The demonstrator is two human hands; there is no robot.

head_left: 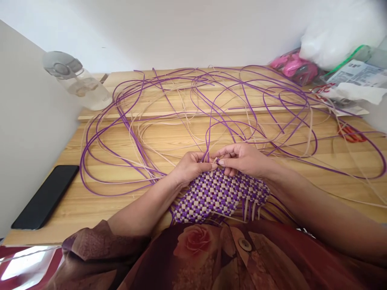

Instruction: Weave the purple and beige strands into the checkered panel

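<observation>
A person's left hand (pixel 191 167) and right hand (pixel 242 159) pinch thin strands (pixel 207 154) at the far edge of a purple-and-beige weaving (pixel 208 196).

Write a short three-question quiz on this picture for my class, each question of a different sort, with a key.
1. Which thing lies near the left front corner of the table?
A. scissors
B. phone
C. white bag

2. True or false: the left hand and right hand are close together at the far edge of the weaving.

3. Fill the gap: the weaving combines beige strands with ______ strands.

Key: 1. B; 2. True; 3. purple.
</observation>
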